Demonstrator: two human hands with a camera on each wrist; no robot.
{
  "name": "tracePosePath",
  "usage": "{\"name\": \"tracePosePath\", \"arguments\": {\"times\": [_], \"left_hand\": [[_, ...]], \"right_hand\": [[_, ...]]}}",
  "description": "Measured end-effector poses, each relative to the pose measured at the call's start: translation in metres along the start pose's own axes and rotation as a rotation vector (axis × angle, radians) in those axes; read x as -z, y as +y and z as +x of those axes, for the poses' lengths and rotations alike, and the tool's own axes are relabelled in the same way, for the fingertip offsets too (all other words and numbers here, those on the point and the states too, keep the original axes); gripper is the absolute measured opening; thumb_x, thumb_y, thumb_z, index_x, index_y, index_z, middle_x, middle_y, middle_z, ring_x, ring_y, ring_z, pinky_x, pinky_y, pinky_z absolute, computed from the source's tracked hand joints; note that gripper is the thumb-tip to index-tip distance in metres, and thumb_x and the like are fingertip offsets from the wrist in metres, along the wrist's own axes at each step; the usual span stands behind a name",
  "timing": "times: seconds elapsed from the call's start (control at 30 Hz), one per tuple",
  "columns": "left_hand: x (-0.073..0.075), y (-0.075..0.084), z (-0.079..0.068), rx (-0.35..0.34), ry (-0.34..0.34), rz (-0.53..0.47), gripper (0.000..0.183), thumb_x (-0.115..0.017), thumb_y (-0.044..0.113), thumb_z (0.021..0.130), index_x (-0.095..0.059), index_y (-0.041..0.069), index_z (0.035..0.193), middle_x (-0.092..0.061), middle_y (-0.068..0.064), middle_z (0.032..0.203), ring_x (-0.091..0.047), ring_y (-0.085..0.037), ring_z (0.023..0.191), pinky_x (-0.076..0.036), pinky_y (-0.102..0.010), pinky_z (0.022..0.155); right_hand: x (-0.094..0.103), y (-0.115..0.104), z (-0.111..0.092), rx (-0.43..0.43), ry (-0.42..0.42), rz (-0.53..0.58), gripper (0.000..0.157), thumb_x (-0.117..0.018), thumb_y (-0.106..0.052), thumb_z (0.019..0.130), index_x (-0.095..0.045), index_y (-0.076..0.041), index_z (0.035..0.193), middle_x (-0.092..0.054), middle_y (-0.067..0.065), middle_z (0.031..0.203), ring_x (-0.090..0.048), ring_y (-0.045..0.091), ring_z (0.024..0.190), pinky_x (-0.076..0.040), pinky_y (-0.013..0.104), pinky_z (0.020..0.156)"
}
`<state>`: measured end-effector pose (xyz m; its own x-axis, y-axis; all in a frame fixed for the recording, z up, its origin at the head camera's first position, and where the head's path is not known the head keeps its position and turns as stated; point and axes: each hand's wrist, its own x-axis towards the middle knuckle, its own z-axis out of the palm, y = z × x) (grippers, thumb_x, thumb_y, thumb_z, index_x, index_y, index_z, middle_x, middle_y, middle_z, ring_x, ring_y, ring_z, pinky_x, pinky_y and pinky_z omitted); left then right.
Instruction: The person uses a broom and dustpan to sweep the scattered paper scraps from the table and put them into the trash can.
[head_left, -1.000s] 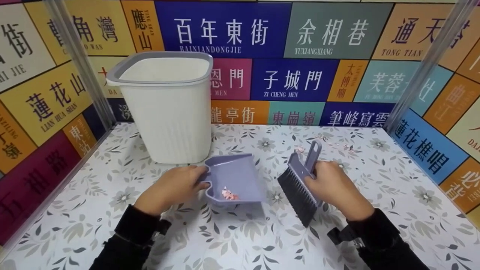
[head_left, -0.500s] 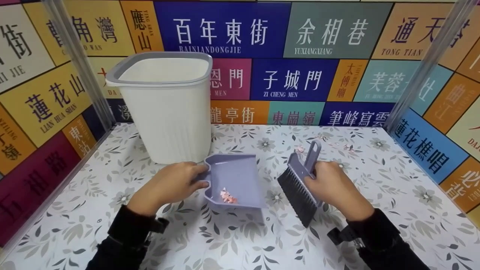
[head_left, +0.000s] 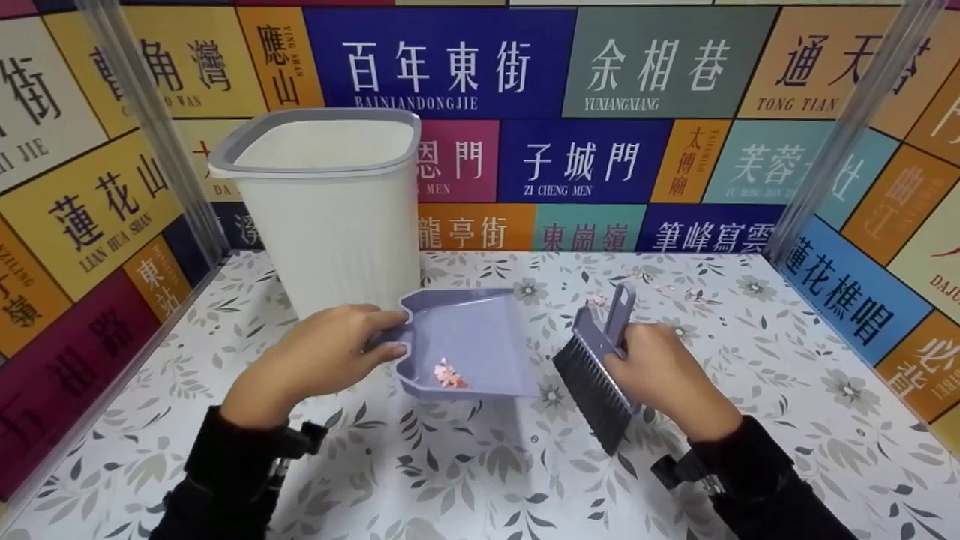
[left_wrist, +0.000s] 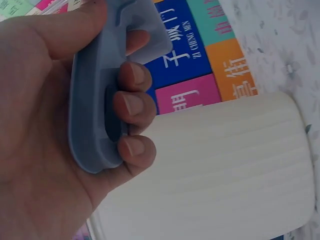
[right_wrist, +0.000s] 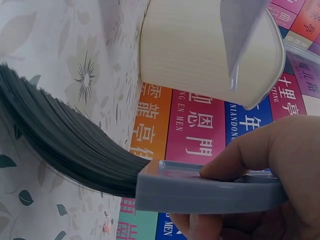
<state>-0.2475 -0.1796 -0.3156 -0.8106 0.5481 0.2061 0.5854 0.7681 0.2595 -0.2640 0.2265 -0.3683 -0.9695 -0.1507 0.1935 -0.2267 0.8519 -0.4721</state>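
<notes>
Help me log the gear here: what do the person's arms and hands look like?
The left hand and right hand are bare, without gloves. Black cloth sleeves cover both forearms, with a wide black band at each wrist and a small, blocky black mount on its inner side. No lettering or cables can be made out.

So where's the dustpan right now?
In the head view, the dustpan is near the middle, held by the left hand, right of the white bin and left of the brush.
</notes>
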Motion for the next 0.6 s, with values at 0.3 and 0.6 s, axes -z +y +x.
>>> {"name": "tracePosePath", "arguments": {"times": [0.3,0.6], "left_hand": [[0.041,0.009,0.007,0.029,0.017,0.037,0.045,-0.067,0.028,0.107,-0.064,0.005,0.146,-0.071,-0.018,0.136,-0.066,-0.04,0.127,-0.049,-0.059,0.111],[0.081,0.019,0.014,0.05,0.0,0.067,0.046,-0.062,0.026,0.109,-0.06,0.007,0.151,-0.067,-0.018,0.142,-0.06,-0.042,0.134,-0.043,-0.061,0.117]], "right_hand": [[-0.002,0.002,0.001,0.005,-0.006,-0.005,0.014,-0.065,-0.01,0.093,-0.068,0.002,0.085,-0.056,0.005,0.065,-0.053,0.017,0.05,-0.047,0.033,0.043],[-0.003,0.003,0.001,0.034,0.04,-0.038,0.021,-0.065,-0.01,0.092,-0.058,-0.008,0.072,-0.051,0.002,0.062,-0.049,0.017,0.051,-0.042,0.033,0.045]]}}
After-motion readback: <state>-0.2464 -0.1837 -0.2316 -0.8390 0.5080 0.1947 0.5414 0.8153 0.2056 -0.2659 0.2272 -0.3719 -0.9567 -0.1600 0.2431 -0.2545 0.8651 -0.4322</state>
